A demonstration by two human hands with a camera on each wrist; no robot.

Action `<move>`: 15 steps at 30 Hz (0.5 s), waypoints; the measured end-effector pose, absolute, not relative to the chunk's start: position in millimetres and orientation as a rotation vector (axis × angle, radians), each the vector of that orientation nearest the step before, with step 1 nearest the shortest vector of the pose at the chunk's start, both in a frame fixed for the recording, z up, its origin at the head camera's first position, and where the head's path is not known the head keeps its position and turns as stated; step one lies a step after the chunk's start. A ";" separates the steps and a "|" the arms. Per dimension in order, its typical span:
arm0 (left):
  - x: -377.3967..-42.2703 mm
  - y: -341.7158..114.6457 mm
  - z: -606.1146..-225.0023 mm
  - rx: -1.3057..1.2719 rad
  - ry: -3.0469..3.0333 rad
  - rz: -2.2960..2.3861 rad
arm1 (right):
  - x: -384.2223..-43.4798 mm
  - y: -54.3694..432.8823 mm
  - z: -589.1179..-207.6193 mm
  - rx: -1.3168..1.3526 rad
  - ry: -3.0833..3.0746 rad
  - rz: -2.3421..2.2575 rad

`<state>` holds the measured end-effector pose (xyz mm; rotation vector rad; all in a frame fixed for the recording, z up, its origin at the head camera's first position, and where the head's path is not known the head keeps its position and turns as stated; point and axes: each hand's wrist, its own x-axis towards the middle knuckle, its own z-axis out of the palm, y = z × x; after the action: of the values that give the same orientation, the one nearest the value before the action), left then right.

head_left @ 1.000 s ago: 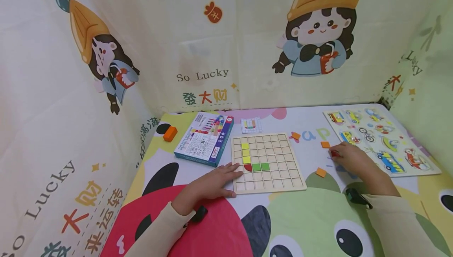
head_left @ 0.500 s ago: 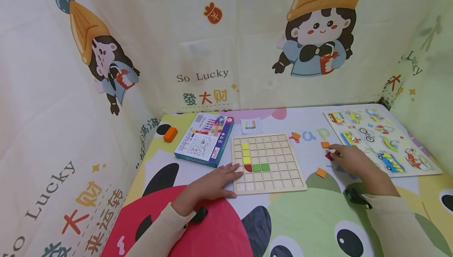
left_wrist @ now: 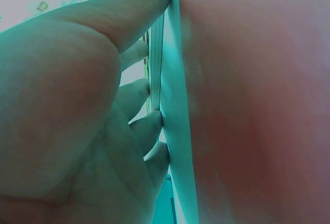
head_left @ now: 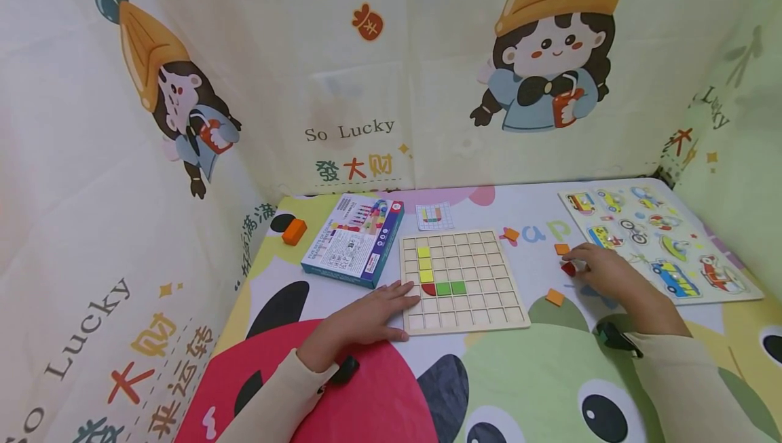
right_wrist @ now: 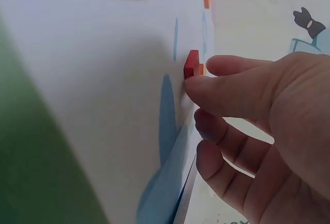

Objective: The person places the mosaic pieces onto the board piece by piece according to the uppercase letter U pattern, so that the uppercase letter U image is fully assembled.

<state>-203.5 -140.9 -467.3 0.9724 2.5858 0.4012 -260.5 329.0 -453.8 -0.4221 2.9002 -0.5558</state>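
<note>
My left hand rests with spread fingers on the left edge of a wooden grid board. A column of yellow squares, a red rounded piece and two green squares sit in its cells. On the tablecloth at the right, my right hand is at a small red piece. In the right wrist view the thumb tip is against or just beside that piece, while the index finger stands apart from it. An orange square lies just beyond.
Other orange pieces lie right of the board. A pattern card is behind it, a blue box to its left, and an orange block farther left. A vehicle puzzle board stands at the right.
The red piece has come out from under my right fingers, a little to the left, and now shows a different side. My right fingers shifted slightly; the left hand kept still.
</note>
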 end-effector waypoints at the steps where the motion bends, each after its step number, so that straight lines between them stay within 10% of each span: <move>1: -203.5 -140.9 -467.2 0.972 2.587 0.401 | -260.5 328.8 -454.4 -0.423 2.898 -0.563; 15: -203.5 -140.5 -466.5 0.976 2.587 0.394 | -262.3 320.6 -457.6 -0.472 2.873 -0.531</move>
<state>-203.5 -140.5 -466.5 0.9756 2.5865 0.3944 -262.3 320.6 -457.6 -0.4718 2.8731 -0.5308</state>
